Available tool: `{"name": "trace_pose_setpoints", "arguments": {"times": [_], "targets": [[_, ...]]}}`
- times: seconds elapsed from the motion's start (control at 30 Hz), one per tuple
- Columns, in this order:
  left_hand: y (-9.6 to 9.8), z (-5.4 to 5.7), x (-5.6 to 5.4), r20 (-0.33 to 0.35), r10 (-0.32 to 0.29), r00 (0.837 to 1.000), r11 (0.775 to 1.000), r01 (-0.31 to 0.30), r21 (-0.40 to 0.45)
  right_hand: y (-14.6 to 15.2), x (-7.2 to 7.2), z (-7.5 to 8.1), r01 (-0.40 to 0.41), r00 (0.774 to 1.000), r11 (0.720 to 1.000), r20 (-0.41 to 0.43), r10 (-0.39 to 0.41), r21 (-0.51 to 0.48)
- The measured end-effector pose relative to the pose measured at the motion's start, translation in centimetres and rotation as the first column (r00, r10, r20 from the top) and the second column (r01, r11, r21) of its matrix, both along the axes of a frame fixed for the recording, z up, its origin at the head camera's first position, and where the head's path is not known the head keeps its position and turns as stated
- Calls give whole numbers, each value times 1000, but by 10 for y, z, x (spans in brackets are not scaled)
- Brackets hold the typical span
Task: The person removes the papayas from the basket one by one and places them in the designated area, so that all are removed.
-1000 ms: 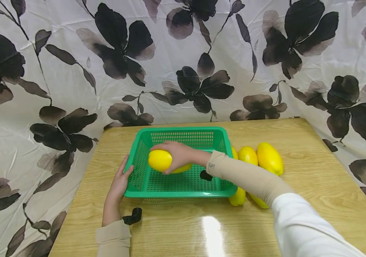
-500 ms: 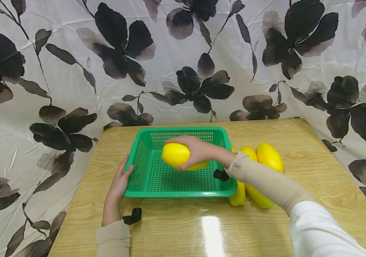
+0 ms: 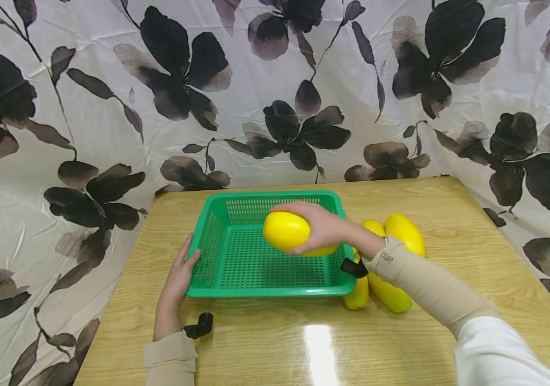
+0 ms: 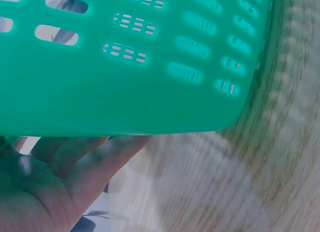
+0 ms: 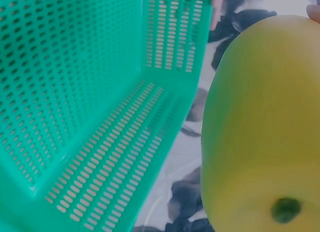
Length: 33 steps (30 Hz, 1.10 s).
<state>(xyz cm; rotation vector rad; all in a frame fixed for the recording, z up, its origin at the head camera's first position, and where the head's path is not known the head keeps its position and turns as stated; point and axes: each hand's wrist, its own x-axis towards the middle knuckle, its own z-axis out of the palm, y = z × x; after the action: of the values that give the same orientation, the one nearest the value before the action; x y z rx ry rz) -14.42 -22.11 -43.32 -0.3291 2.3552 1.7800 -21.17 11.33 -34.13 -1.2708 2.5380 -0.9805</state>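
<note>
My right hand (image 3: pixel 315 228) grips a yellow mango (image 3: pixel 286 230) from above, fingers and thumb round its sides. It is held over the right part of a green plastic basket (image 3: pixel 275 292). The right wrist view shows the mango (image 5: pixel 265 132) close up, its dark green stem spot facing the camera, with the basket wall (image 5: pixel 172 74) beside it. At the basket's left side, my left hand (image 3: pixel 178 276) touches the rim with fairly straight fingers. The left wrist view has this hand (image 4: pixel 60 187) against the basket's perforated wall (image 4: pixel 100 97), fingertips partly hidden by the rim.
Several more yellow mangoes (image 3: pixel 405 235) lie on the wooden table (image 3: pixel 255 348) right of the basket, partly hidden by the right forearm. Black camera mounts (image 3: pixel 199 325) stick out at both wrists. A floral cloth (image 3: pixel 236 80) hangs behind the table.
My right hand has carried the mango rightward and slightly back, from the basket's left half to over its right part. The left hand and the basket have stayed put.
</note>
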Motion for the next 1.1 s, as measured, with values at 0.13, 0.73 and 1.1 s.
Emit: {"name": "trace_pose_setpoints", "arguments": {"times": [0.13,0.73,1.1], "targets": [[0,0,0,3,4,1000,1000,-4,3,16,5,0,42,999,999,8,-42,-25],[0,0,1,-9,-1,1000,1000,1,-28,102,33,-12,311,949,949,81,-306,-55],[1,0,1,-3,-7,1000,999,7,-35,151,52,-27,461,887,884,59,-457,-74]]}}
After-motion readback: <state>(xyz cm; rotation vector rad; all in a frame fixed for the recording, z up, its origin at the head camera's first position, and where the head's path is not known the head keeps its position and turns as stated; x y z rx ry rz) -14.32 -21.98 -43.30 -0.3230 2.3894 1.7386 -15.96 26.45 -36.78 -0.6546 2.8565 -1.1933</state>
